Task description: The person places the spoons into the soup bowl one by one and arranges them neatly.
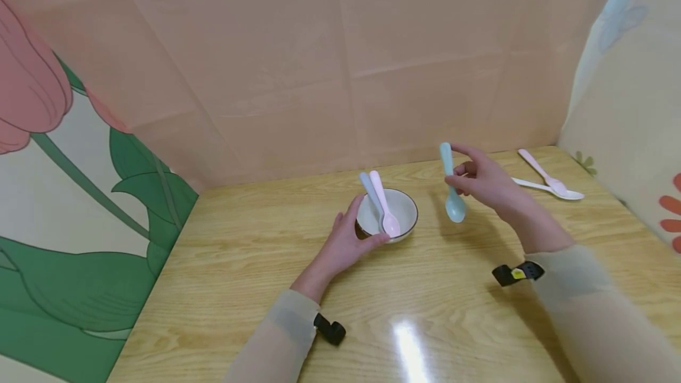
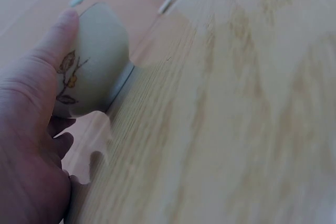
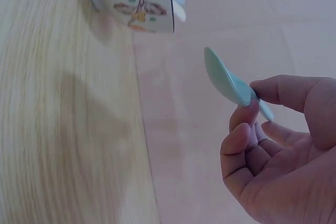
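A small white bowl (image 1: 400,206) with a dark rim stands on the wooden table (image 1: 239,265). Inside it lean a pink spoon (image 1: 384,205) and a pale blue spoon (image 1: 369,192). My left hand (image 1: 348,241) grips the bowl's near side; in the left wrist view the thumb (image 2: 58,40) lies along the bowl (image 2: 92,59), which bears a leaf print. My right hand (image 1: 481,179) pinches a teal spoon (image 1: 451,185) by its handle, bowl end down, held above the table to the right of the bowl. The teal spoon (image 3: 228,82) also shows in the right wrist view.
A pink spoon (image 1: 542,173) and a white spoon (image 1: 550,189) lie crossed on the table at the far right. Peach panels close the back, a flowered panel (image 1: 69,194) the left and a pale panel (image 1: 633,105) the right. Black wrist straps (image 1: 517,273) sit on both sleeves.
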`<state>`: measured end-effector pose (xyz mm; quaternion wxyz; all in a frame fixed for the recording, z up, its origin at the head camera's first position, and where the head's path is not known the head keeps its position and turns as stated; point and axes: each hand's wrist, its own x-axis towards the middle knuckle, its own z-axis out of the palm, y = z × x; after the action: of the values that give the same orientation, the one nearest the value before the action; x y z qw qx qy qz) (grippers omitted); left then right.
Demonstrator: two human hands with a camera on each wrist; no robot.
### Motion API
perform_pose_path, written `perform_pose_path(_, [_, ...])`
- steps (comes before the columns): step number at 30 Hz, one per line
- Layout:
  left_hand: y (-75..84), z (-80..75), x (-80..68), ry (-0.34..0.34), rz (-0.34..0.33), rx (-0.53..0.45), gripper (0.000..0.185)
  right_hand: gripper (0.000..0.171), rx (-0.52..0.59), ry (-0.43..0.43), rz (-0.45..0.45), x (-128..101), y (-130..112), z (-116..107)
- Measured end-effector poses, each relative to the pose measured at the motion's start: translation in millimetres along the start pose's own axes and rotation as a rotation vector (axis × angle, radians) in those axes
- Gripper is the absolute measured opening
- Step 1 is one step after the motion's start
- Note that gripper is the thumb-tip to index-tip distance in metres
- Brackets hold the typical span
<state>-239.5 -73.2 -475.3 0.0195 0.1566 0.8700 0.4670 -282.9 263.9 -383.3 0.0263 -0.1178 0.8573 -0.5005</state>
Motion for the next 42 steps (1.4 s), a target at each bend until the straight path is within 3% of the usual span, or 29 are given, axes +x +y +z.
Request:
perform_pose_path(18, [4.4,0.0,-2.0,0.005,0.034,-0.018,0.1,0.091,0.152,-0.025,-0.044,19,-23,38])
perform_pose_path(27, [1.9,0.8,1.5,0.007,0.077,0.003,0.098,0.092,0.179,-0.025,-0.089,24,-25,54])
perform_pose_path(36, [2.0,0.1,0.6,-0.001,0.043,0.003,0.101,0.091,0.194,-0.036,-0.135,26,-25,68])
perform_pose_path(42, [2.2,-0.1,0.8,-0.012,0.054,0.0,0.102,0.086,0.175,-0.05,-0.153,27,-21,76])
